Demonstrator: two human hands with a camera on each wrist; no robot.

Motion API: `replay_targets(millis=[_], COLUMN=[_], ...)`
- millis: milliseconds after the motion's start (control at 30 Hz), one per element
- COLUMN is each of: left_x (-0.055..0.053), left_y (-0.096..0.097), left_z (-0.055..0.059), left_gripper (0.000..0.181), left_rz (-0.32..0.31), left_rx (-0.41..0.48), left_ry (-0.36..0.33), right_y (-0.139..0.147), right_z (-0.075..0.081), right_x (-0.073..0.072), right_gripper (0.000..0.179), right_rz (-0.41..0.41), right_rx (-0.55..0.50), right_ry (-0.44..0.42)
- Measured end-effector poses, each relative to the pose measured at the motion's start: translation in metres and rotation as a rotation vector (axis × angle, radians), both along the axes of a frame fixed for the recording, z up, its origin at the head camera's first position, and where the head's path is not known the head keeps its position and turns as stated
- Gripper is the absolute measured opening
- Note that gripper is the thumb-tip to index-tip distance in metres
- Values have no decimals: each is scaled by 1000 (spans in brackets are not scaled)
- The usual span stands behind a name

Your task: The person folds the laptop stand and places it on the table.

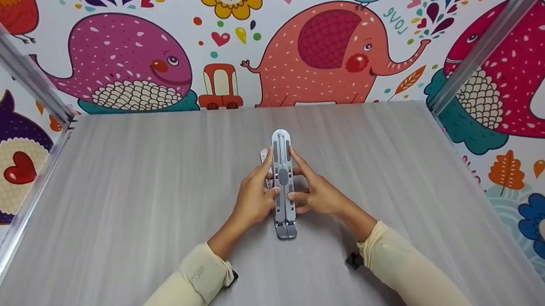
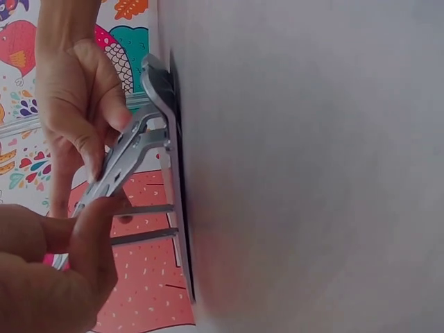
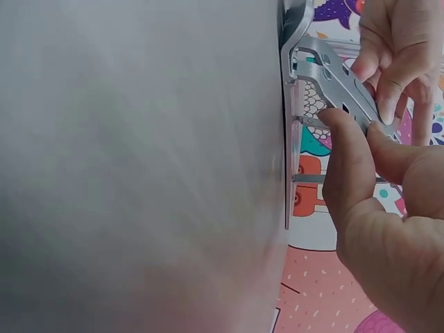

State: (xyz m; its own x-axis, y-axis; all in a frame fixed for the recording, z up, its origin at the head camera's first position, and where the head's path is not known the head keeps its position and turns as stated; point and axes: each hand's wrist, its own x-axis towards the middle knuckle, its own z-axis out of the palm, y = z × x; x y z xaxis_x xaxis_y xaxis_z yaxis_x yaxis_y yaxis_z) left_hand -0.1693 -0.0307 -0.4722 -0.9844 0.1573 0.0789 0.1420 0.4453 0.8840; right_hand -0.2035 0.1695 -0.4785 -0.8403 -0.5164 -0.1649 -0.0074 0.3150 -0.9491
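A silver-grey folding laptop stand (image 1: pixel 283 177) is on the table, its two long arms lying side by side. In the left wrist view its upper arms (image 2: pixel 125 156) are tilted up from the lower rails (image 2: pixel 177 201), with thin struts (image 2: pixel 144 238) between them. My left hand (image 1: pixel 255 194) holds the stand's left side, thumb on top. The right hand (image 1: pixel 319 193) grips the opposite side, its thumb near the middle and a finger stretched toward the far end. Close up in the right wrist view, thumb and finger of the right hand (image 3: pixel 388 208) pinch the raised arm's edge.
The stand is near the middle of a grey wood-grain table (image 1: pixel 159 175). Walls with cartoon animals (image 1: pixel 324 58) border the back and both sides, with metal posts (image 1: pixel 473 56) at the corners. Dark wrist devices (image 1: pixel 354 260) show below the sleeves.
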Motion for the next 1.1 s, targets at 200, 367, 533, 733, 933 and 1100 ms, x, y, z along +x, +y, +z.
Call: replay_targets(millis=[200, 367, 533, 733, 933, 1100], left_x=[3, 18, 44, 60, 64, 64], left_y=[-4, -2, 9, 28, 44, 55], left_z=[5, 15, 18, 9, 8, 8], left_gripper=[96, 94, 98, 107, 115, 121], left_rz=[-6, -31, -46, 23, 88, 123], left_rx=[-51, -162, -391, -563, -633, -696], left_ry=[12, 12, -50, -126, -138, -121], right_y=[0, 6, 7, -5, -23, -36], right_z=[3, 11, 25, 38, 39, 38], right_x=[1, -3, -14, -28, -39, -44], right_gripper=[114, 107, 90, 80, 71, 54], right_rz=[30, 63, 23, -63, -77, -113], right_rx=[18, 51, 153, 242, 312, 305], right_ry=[11, 53, 333, 562, 691, 809])
